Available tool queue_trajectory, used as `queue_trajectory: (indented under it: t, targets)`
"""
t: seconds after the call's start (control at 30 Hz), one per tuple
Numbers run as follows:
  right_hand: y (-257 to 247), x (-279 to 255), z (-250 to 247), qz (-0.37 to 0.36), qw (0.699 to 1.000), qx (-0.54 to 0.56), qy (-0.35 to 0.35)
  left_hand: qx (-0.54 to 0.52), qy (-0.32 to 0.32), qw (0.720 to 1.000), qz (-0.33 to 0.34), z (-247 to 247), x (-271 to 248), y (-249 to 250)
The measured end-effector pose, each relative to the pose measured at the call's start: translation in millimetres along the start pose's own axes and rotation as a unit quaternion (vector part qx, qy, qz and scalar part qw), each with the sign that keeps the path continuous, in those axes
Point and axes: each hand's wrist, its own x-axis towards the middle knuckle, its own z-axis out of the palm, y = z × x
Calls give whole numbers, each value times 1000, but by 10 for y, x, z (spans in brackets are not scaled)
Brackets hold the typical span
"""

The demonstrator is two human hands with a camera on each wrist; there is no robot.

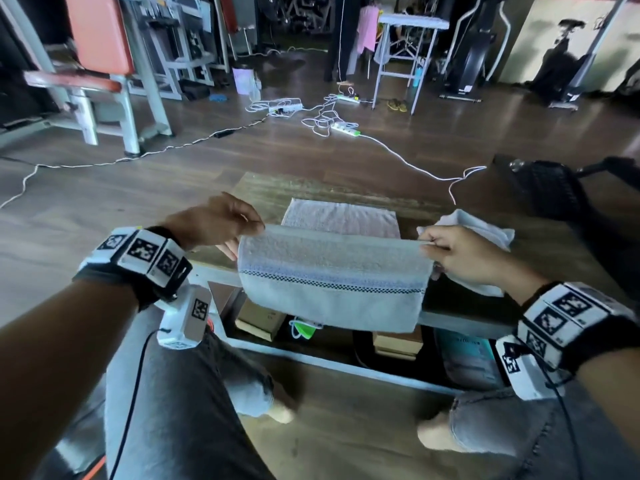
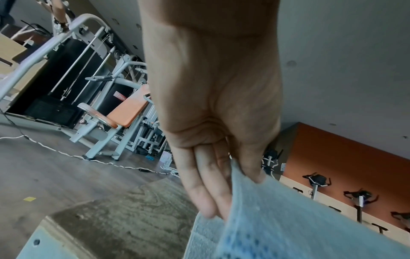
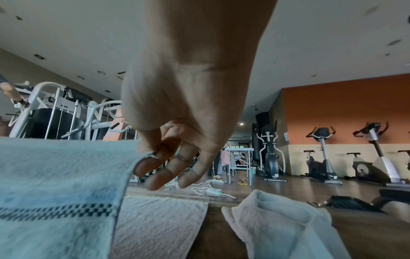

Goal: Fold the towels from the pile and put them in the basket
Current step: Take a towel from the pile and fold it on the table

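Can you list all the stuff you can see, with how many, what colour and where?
blue towel: one, light blue with a dark checked stripe, held up over the table's near edge
pink towel: one, pale pink, lying flat on the table behind the blue one
white towel: one, white, crumpled on the table's right side
table: one, brown wood top, in front of the person
power strips: several, white with tangled white cables, on the floor beyond
exercise bikes: several, grey and black, by the orange wall
left hand: pinches the blue towel's left corner
right hand: pinches its right corner
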Motion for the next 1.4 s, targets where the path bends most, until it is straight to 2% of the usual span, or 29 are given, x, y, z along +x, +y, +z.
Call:
queue_trajectory:
  t: [0.13,0.2,0.3,0.43,0.53,0.6,0.67,0.73,0.83,1.0,1.1,1.2,1.27,1.4]
  targets:
    - [237,548,94,32,998,-12,58,-22,89,996,20,125,493,-184]
    - [359,830,119,47,995,-43,80,-24,109,994,16,152,802,-230]
    - [546,1214,151,64,986,-109,111,27,145,989,28,192,1321,-195]
    - [757,1777,104,86,980,-110,142,83,193,977,48,233,2019,-102]
    - [884,2219,97,101,972,-136,160,87,205,975,25,243,2518,-113]
    - [948,2479,128,111,970,-160,145,116,187,975,7,293,2780,-171]
    - [1021,2690,214,112,974,-179,83,162,158,974,-2,398,2964,-273]
    - [1096,2843,353,107,975,-191,41,165,136,977,-8,526,3091,-442]
    - [1200,2918,558,97,974,-195,70,190,122,974,-5,662,3140,-622]
    - [1083,2781,574,89,984,-117,102,191,154,969,10,610,2988,-554]
    - [939,2519,537,8,989,-59,138,187,167,968,8,515,2789,-454]
    - [771,2117,582,-59,990,-10,129,173,160,972,15,502,2535,-336]
    - [684,1870,659,-85,989,16,122,157,133,978,43,581,2348,-218]
    - [496,1494,816,-119,984,63,118,123,60,978,158,899,1985,80]
